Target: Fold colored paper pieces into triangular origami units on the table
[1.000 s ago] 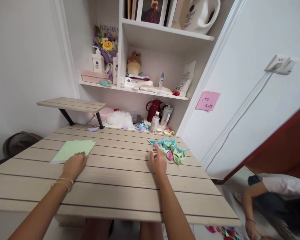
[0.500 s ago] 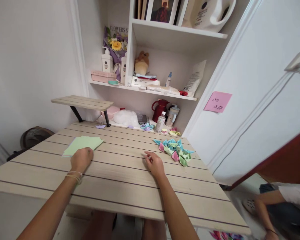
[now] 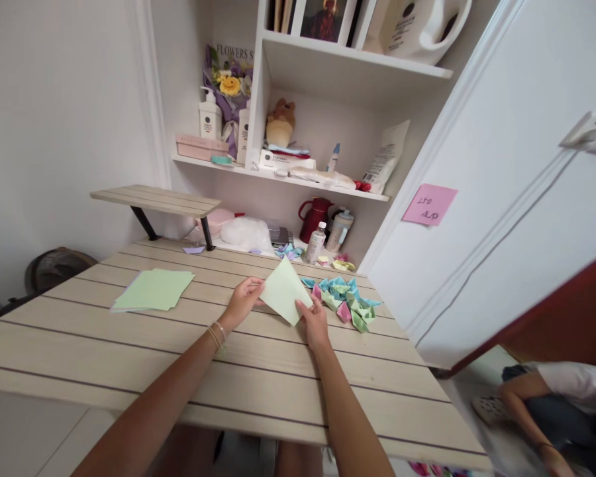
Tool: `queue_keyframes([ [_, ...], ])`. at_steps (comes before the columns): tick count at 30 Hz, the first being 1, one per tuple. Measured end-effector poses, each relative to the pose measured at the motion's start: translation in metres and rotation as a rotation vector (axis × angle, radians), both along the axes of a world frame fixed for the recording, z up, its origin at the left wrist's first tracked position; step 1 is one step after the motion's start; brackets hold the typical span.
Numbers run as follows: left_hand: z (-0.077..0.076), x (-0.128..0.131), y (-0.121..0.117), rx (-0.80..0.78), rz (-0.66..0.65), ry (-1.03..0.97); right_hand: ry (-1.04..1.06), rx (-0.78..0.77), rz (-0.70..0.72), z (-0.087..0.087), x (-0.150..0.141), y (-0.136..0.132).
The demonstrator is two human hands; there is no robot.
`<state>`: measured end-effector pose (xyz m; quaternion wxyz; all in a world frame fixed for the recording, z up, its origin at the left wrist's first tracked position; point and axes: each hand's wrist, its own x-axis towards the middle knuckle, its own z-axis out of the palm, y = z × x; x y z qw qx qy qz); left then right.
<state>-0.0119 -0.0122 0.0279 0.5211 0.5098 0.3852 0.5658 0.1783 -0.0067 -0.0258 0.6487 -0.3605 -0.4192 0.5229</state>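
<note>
A light green square sheet of paper (image 3: 285, 290) is held up above the table, one corner pointing away from me. My left hand (image 3: 246, 299) pinches its left corner. At its right corner, my right hand (image 3: 314, 320) grips the sheet with the thumb lying on top. To the left lies a stack of green paper sheets (image 3: 156, 290), flat and slightly fanned. Just right of my right hand sits a cluster of folded paper pieces (image 3: 345, 295) in blue, green and pink.
A small raised shelf (image 3: 159, 199) stands at the table's back left. Behind the table are a clear bottle (image 3: 315, 244), a red jug (image 3: 314, 218) and a cup (image 3: 340, 230). A pink note (image 3: 430, 205) is on the wall. Another person (image 3: 551, 411) is low at the right.
My left hand has moved from the stack to the right with a green sheet. My right hand has closed on the sheet's right corner. The view has shifted slightly.
</note>
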Motion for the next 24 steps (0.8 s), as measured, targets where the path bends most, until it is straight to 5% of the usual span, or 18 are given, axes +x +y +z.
queue_keyframes([
  [8,-0.022,-0.035,0.004,0.052,-0.467,0.121,-0.248,0.054,-0.096,-0.007,0.013,0.009],
  [16,-0.025,-0.032,0.019,0.13,-0.066,0.201,-0.19,0.048,0.441,0.01,0.014,-0.001],
  [24,-0.025,-0.021,0.013,0.033,-0.078,0.142,-0.376,0.047,0.172,0.004,0.007,0.004],
])
